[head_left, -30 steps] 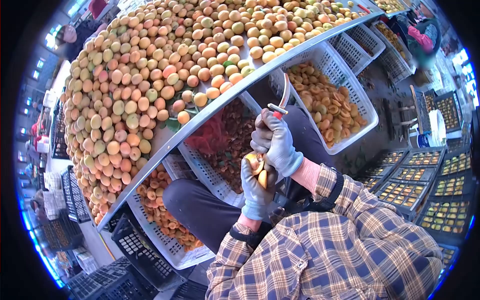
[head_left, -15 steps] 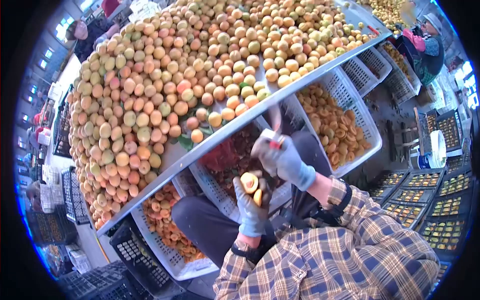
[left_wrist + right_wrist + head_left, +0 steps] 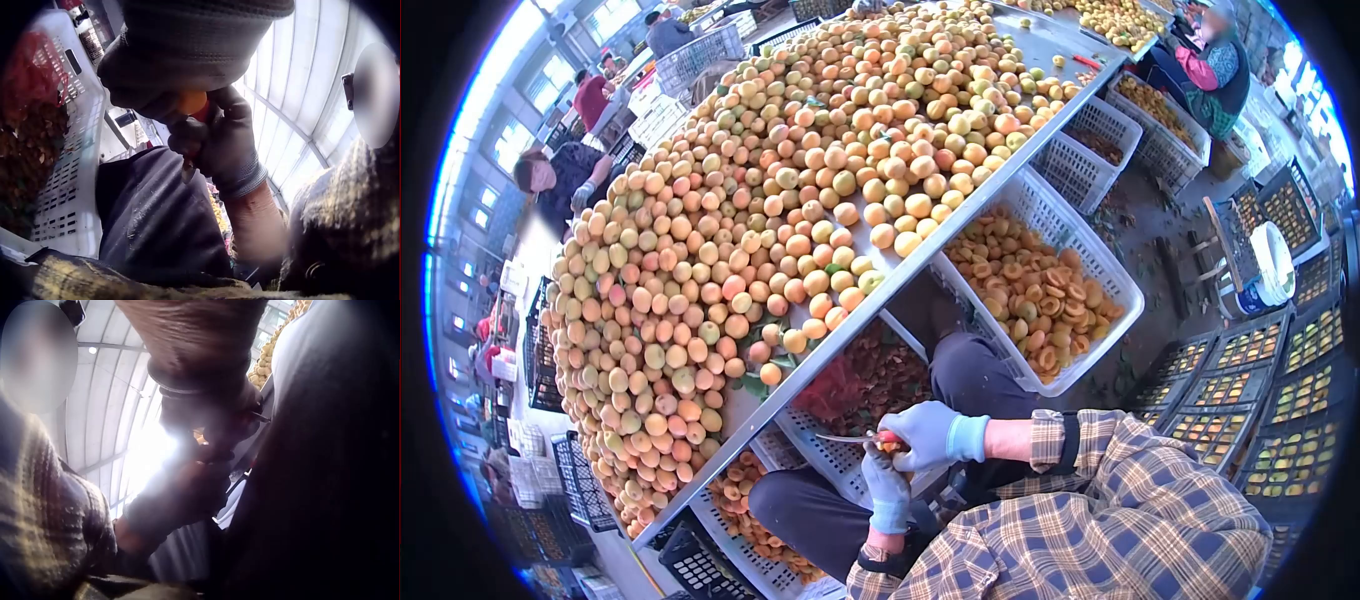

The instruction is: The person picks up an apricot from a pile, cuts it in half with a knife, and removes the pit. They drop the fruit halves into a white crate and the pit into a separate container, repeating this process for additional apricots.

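Note:
Both hands wear grey-blue gloves and meet low over the lap. My right hand (image 3: 930, 436) grips the red handle of a small curved knife (image 3: 843, 438), its blade pointing left across the top of the left hand. Just below it, my left hand (image 3: 886, 488) holds an apricot (image 3: 192, 101), mostly covered by the fingers; its orange skin shows between the two hands in the left wrist view. A big heap of whole apricots (image 3: 730, 250) covers the metal-edged table (image 3: 960, 222) in front of me.
Under the table edge stand a white crate of apricot halves (image 3: 1115, 270) at right, a crate of dark brown bits with red netting (image 3: 830, 390), and another crate of halves (image 3: 735, 520) at left. Stacked trays of fruit (image 3: 1210, 390) lie right. Other people (image 3: 550, 185) sit around the table.
My right hand and the knife swung away from the left hand, then came down onto it, the blade turning from upward to leftward. The apricot, open to view before, is now mostly hidden.

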Demonstrator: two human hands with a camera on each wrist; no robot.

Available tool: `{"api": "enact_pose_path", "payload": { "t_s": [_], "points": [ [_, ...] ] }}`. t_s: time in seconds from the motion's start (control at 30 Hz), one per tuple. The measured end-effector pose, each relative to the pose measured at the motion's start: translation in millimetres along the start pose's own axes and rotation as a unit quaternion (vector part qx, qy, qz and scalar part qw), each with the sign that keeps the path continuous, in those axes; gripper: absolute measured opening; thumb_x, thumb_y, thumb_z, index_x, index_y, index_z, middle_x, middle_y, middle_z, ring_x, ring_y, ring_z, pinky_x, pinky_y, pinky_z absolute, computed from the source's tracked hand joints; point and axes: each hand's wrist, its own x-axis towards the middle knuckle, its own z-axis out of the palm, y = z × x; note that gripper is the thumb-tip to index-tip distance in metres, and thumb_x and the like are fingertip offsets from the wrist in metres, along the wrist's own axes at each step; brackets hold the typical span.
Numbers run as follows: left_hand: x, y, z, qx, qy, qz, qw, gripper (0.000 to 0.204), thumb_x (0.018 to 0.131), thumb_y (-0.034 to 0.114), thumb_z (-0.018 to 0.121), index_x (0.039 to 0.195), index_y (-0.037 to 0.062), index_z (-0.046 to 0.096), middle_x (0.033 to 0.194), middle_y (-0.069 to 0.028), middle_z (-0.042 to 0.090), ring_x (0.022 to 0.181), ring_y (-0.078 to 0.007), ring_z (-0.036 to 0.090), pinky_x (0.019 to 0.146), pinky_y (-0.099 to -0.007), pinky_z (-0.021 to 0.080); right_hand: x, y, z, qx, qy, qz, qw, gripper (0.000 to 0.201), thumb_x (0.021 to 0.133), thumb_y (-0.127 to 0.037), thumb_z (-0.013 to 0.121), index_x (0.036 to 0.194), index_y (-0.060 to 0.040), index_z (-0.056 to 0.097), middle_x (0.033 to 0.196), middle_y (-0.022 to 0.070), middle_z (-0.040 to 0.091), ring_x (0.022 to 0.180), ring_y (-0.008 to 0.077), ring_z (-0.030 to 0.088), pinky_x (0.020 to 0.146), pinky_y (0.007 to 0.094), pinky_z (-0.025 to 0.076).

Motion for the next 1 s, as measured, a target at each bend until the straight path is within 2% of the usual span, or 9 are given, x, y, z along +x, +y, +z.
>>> {"api": "enact_pose_path", "payload": {
  "t_s": [0.33,0.5,0.57,0.67,0.7,0.77,0.83,0.9,1.0],
  "points": [
    [-8.7,37.7,0.6,0.226,0.009,0.119,0.967,0.054,0.100,0.047,0.035,0.101,-0.0020,0.058,0.087,-0.0047,0.061,0.075,-0.0135,0.057,0.066,-0.0278,0.046,-4.1,17.2,-6.0,0.121,0.071,-0.051,0.989,0.024,0.077,-0.022,0.061,0.098,-0.0111,0.057,0.079,0.0167,0.065,0.074,0.0380,0.063,0.065,0.0452,0.048],
    [-28.0,78.0,-121.1,0.171,0.208,0.143,0.952,0.038,0.094,0.032,0.050,0.112,-0.0012,0.056,0.094,-0.0132,0.062,0.082,-0.0239,0.060,0.074,-0.0367,0.049,-7.7,26.3,7.4,0.108,-0.017,-0.026,0.994,0.024,0.083,-0.035,0.060,0.091,-0.0124,0.063,0.081,0.0163,0.065,0.080,0.0370,0.063,0.071,0.0445,0.048],
    [-61.8,122.8,-122.8,0.376,0.326,0.065,0.865,0.035,0.098,0.023,0.044,0.125,0.0025,0.053,0.113,-0.0155,0.060,0.098,-0.0275,0.058,0.082,-0.0314,0.049,-11.7,26.1,10.1,0.133,0.004,-0.108,0.985,0.028,0.082,-0.037,0.063,0.095,-0.0125,0.065,0.090,0.0129,0.066,0.087,0.0339,0.063,0.075,0.0417,0.048],
    [-69.9,90.4,-268.4,0.652,0.198,0.052,0.730,0.032,0.090,0.019,0.058,0.118,0.0037,0.056,0.125,-0.0212,0.052,0.097,-0.0303,0.059,0.080,-0.0338,0.051,-5.6,31.5,1.9,0.274,0.069,-0.082,0.956,0.025,0.081,-0.030,0.069,0.097,-0.0107,0.064,0.095,0.0125,0.066,0.090,0.0309,0.064,0.078,0.0369,0.049],
    [-74.3,74.8,-308.0,0.844,0.091,0.056,0.525,0.025,0.088,0.012,0.060,0.113,0.0057,0.061,0.125,-0.0214,0.051,0.105,-0.0332,0.057,0.085,-0.0378,0.050,-5.2,29.5,-8.7,0.311,0.097,-0.062,0.943,0.026,0.081,-0.029,0.070,0.098,-0.0102,0.064,0.096,0.0131,0.065,0.090,0.0310,0.064,0.078,0.0363,0.049],
    [-46.5,93.8,-247.8,0.798,0.243,0.205,0.513,0.037,0.089,0.022,0.057,0.117,-0.0018,0.055,0.107,-0.0204,0.059,0.095,-0.0324,0.058,0.085,-0.0399,0.046,-4.2,34.2,-17.8,0.312,0.127,-0.040,0.941,0.035,0.084,-0.031,0.068,0.109,-0.0083,0.056,0.091,0.0159,0.064,0.088,0.0334,0.064,0.076,0.0361,0.049],
    [-5.7,147.2,-134.4,0.606,0.184,0.193,0.750,0.039,0.084,0.014,0.060,0.119,-0.0022,0.055,0.117,-0.0212,0.054,0.104,-0.0351,0.055,0.093,-0.0396,0.042,-4.9,38.3,-17.4,0.313,0.158,-0.026,0.936,0.041,0.086,-0.027,0.069,0.116,-0.0028,0.053,0.093,0.0102,0.065,0.084,0.0188,0.064,0.078,0.0306,0.049],
    [42.6,167.7,-51.0,0.416,0.101,0.197,0.882,0.033,0.086,0.007,0.058,0.118,-0.0016,0.057,0.112,-0.0192,0.058,0.101,-0.0301,0.059,0.086,-0.0321,0.047,-6.4,35.1,-19.9,0.322,0.194,-0.038,0.926,0.038,0.087,-0.027,0.067,0.114,-0.0026,0.054,0.092,0.0131,0.064,0.084,0.0218,0.064,0.076,0.0317,0.049],
    [139.2,168.7,33.8,0.488,-0.055,0.353,0.796,0.031,0.087,0.008,0.059,0.117,0.0024,0.059,0.106,-0.0153,0.062,0.099,-0.0274,0.061,0.085,-0.0330,0.047,-4.6,38.0,-19.7,0.354,0.265,-0.049,0.896,0.035,0.089,-0.025,0.064,0.113,-0.0023,0.054,0.090,0.0148,0.063,0.081,0.0227,0.064,0.073,0.0319,0.049]
  ]
}}
